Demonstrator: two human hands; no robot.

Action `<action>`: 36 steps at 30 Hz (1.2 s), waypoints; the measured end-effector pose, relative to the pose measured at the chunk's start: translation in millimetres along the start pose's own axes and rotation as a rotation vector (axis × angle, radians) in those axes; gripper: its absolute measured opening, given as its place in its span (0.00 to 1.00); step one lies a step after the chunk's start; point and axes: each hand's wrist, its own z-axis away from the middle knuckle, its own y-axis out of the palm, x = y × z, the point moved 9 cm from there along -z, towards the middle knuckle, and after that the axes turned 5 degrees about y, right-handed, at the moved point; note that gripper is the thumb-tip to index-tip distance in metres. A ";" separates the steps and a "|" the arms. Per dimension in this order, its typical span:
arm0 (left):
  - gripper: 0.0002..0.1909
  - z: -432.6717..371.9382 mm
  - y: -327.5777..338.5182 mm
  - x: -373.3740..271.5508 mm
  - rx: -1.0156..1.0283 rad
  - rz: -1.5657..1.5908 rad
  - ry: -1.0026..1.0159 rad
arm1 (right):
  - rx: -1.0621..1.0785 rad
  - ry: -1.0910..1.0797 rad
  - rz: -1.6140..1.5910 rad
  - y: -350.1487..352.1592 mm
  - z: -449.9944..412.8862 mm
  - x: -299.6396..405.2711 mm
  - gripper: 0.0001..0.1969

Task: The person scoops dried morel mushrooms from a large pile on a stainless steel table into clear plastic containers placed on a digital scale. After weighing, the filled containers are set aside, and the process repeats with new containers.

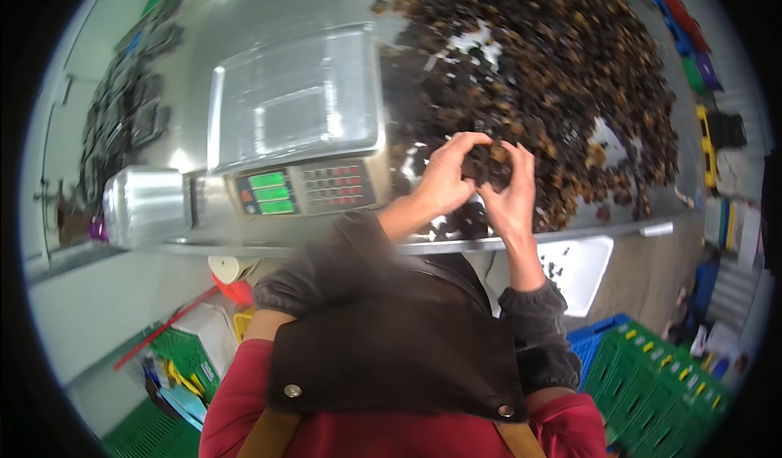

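Observation:
Both hands meet over the near edge of a heap of small, wet-looking dark brown pieces [568, 79], whose exact kind I cannot make out. With curved fingers and thumb, my left hand [449, 174] grips one side of a small clump of dark brown pieces [486, 168]. My right hand [512, 183] holds the other side, thumbs nearly touching. How many pieces are between the hands is unclear. To the left of my left hand stands a digital weighing scale [305, 183] with lit green displays. Its metal pan [293, 98] has nothing on it.
A metal table [238, 27] carries everything, its raised rim [440, 248] close to my apron. Stacked clear plastic trays [146, 204] stand left of the scale, with dark packages [131, 104] behind. Below right are a white tub [586, 275] and green crates [654, 385].

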 end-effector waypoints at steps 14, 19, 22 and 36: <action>0.31 53.2 -295.2 9.4 -0.201 -0.626 -0.024 | 0.355 -0.407 -0.084 203.4 -25.0 234.5 0.30; 0.38 57.6 -282.4 -14.1 -0.213 -0.929 -0.096 | 0.354 -0.432 0.078 195.3 -22.7 226.7 0.27; 0.38 66.2 -274.1 -28.6 -0.246 -1.069 0.070 | 0.205 -0.470 -0.047 182.7 -26.9 210.3 0.17; 0.28 120.5 -402.8 -14.1 -0.576 -0.125 0.019 | 0.079 0.150 -0.551 88.5 -72.7 52.0 0.09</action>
